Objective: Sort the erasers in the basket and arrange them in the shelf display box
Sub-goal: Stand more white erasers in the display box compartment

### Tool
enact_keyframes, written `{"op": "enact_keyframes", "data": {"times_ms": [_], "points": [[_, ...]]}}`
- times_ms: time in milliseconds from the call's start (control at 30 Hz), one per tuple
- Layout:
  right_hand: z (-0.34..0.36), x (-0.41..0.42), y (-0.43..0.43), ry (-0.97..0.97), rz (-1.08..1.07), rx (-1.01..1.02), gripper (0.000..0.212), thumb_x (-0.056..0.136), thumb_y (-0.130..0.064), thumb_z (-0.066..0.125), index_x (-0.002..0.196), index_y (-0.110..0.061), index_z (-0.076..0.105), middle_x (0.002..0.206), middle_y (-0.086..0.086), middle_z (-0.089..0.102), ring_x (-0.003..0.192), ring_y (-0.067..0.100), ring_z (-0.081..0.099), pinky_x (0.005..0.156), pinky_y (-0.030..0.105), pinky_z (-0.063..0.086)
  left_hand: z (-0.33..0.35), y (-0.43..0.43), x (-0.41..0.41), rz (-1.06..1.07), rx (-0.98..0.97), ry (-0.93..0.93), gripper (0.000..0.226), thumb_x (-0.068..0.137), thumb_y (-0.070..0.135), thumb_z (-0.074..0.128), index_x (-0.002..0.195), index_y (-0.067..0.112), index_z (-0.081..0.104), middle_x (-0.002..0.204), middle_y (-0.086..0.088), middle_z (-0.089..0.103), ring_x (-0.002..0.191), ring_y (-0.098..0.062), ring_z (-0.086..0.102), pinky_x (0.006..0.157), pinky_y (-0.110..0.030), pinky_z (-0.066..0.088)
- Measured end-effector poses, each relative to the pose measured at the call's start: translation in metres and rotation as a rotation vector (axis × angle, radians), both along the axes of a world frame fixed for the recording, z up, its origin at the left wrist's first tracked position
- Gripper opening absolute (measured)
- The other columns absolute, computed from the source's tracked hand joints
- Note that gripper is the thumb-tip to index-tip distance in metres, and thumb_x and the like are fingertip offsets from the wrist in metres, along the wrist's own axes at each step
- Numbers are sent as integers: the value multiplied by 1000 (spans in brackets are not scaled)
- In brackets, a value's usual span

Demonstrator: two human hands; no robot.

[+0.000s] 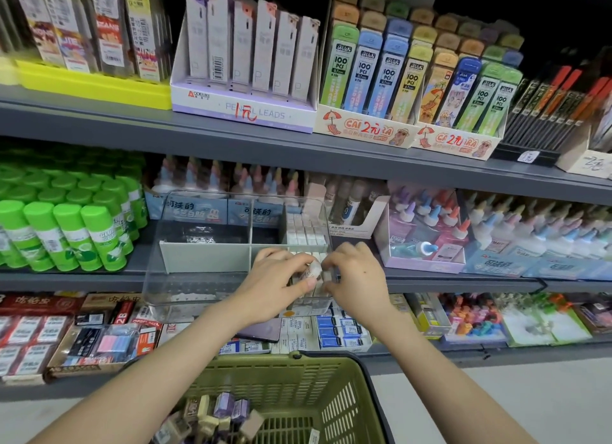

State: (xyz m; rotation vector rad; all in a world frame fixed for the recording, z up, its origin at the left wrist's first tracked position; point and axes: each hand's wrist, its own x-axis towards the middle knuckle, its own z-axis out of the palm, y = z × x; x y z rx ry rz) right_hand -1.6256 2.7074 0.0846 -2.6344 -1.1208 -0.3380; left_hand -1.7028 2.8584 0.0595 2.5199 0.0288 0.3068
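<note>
A clear plastic display box (185,245) with grey dividers juts out from the middle shelf. Its right compartments hold rows of white erasers (306,233). My left hand (276,283) pinches a small white eraser (314,269) over the box's front right compartment. My right hand (356,273) meets it from the right, fingers curled on the same eraser. Below, a green basket (331,397) holds several loose erasers (215,414), purple, beige and white, in its bottom left.
Green glue sticks (63,218) stand left of the box, bottled glue (427,231) to its right. Pencil-lead boxes (245,62) fill the top shelf. Packed erasers (341,331) and a dark phone (261,331) lie on the lower shelf under my arms.
</note>
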Motion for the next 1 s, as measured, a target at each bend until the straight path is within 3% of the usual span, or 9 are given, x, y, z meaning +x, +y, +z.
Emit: {"op": "enact_keyframes", "data": {"times_ms": [67, 200, 367, 433, 567, 667, 733, 833, 1000], "points": [[-2, -4, 1, -72, -95, 46, 32, 46, -22, 90, 71, -20, 71, 77, 0, 53, 73, 22, 50, 56, 26, 36, 2, -1, -1, 5, -6, 7, 35, 93, 46, 45, 125, 34, 51, 118, 6, 58, 119, -18, 35, 97, -28, 24], [0, -5, -5, 177, -235, 47, 26, 73, -41, 75, 96, -30, 72, 100, -4, 48, 101, 17, 43, 78, 27, 37, 5, -2, -3, 10, -41, 22, 38, 92, 44, 50, 128, 29, 51, 121, 6, 57, 121, -17, 37, 100, -28, 24], [-1, -7, -10, 249, -214, 41, 22, 86, -37, 63, 107, -34, 69, 112, -2, 53, 108, 21, 45, 89, 28, 36, 10, -3, -12, 44, -192, -2, 43, 89, 44, 56, 129, 29, 51, 124, 7, 55, 121, -15, 44, 104, -35, 33], [0, -6, -11, 298, -208, 68, 22, 86, -33, 64, 107, -33, 70, 113, 0, 54, 109, 21, 47, 89, 28, 37, 15, -5, -20, 58, -238, -66, 40, 87, 40, 61, 125, 30, 55, 118, 9, 55, 115, -10, 47, 98, -28, 38], [4, -14, -12, 407, -191, 283, 25, 80, -20, 69, 103, -30, 69, 107, -4, 57, 103, 17, 53, 88, 30, 43, 21, -8, -34, 56, -284, -113, 35, 82, 29, 70, 117, 27, 63, 99, 30, 51, 101, 1, 49, 84, -4, 34], [21, -32, -15, 627, -29, 587, 21, 86, -13, 64, 97, -32, 67, 95, -12, 61, 86, 9, 56, 77, 25, 45, 21, -8, -38, 35, -359, -99, 37, 80, 22, 73, 116, 25, 65, 98, 22, 58, 93, 1, 57, 83, -10, 45], [33, -45, -17, 752, 100, 632, 20, 88, -11, 62, 99, -28, 68, 95, -10, 67, 83, 8, 60, 75, 20, 48, 21, -8, -40, 45, -375, -103, 35, 78, 21, 75, 111, 28, 65, 99, 16, 62, 92, -1, 59, 82, -14, 48], [35, -51, -17, 603, 173, 512, 23, 82, -9, 71, 102, -19, 69, 96, 0, 65, 81, 8, 60, 75, 18, 48, 23, -10, -44, 47, -414, -132, 27, 76, 17, 76, 94, 32, 62, 93, 16, 64, 88, 2, 59, 78, -16, 50], [39, -50, -17, 502, 203, 431, 26, 79, -8, 73, 105, -12, 69, 94, 1, 61, 77, 6, 56, 77, 19, 48, 26, -12, -51, 59, -409, -175, 28, 75, 19, 77, 91, 35, 62, 89, 20, 63, 80, 10, 56, 75, -12, 47]]}}
